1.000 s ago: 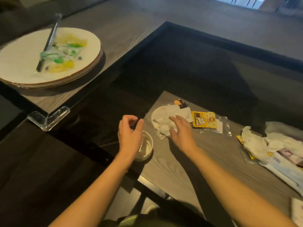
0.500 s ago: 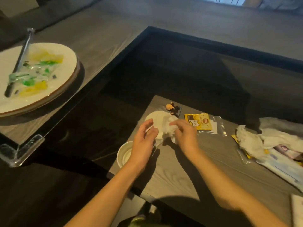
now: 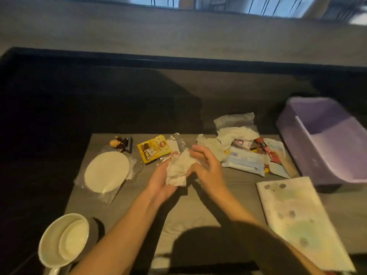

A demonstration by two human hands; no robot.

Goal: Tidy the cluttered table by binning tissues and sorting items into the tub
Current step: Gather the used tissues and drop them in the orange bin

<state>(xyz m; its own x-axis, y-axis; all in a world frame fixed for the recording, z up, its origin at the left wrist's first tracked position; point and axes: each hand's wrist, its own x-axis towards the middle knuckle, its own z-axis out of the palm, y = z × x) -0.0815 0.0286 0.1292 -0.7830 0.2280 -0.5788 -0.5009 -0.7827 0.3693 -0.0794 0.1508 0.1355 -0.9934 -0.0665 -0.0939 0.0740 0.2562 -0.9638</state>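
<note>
A crumpled white tissue wad (image 3: 177, 169) sits in the palm of my left hand (image 3: 161, 180), just above the grey table (image 3: 188, 213). My right hand (image 3: 208, 167) presses against the wad's right side with its fingers spread. More crumpled tissues (image 3: 234, 130) lie at the table's far side, on top of several packets (image 3: 246, 161). A purple tub (image 3: 325, 141) stands at the far right. A yellow snack packet (image 3: 154, 150) lies just left of my hands, and a small figurine (image 3: 121, 144) beyond it.
A round white disc in clear wrapping (image 3: 106, 171) lies to the left. A white bowl (image 3: 63, 239) sits at the near-left corner. A pale patterned sheet (image 3: 297, 221) covers the near right. A dark recessed surface surrounds the table's far and left sides.
The tissue wad has come off the white disc and is now held between both hands, further right. The view has swung right, bringing the tub into sight and losing the big plate.
</note>
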